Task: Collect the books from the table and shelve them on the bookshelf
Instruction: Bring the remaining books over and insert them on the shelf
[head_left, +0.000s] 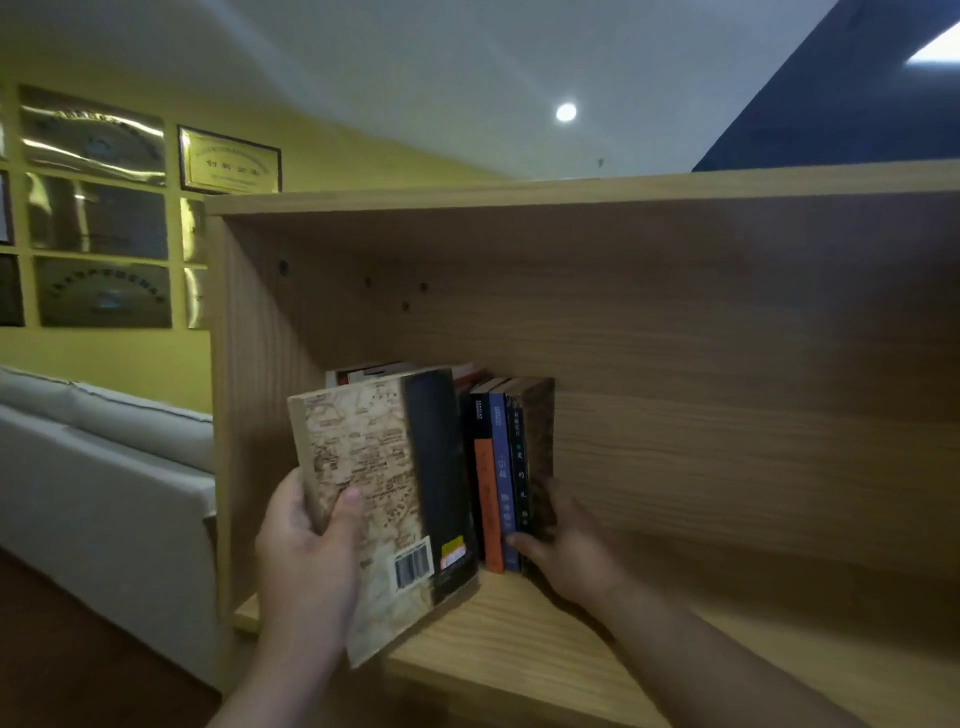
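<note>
A thick book with an old-map back cover and a barcode (384, 499) is held upright at the front of the wooden bookshelf (545, 639). My left hand (306, 561) grips its left edge, thumb across the cover. Behind and right of it, a row of books (501, 478) stands upright on the shelf board, spines orange, blue and dark. My right hand (566, 540) grips the right end of that row, thumb on the spines and fingers around the outermost brown book. More books behind the map book are mostly hidden.
The shelf compartment runs wide to the right of the row, with a side wall (249, 415) close on the left. A pale sofa (104, 467) stands left of the bookshelf. Framed plaques (98, 208) hang on the yellow wall.
</note>
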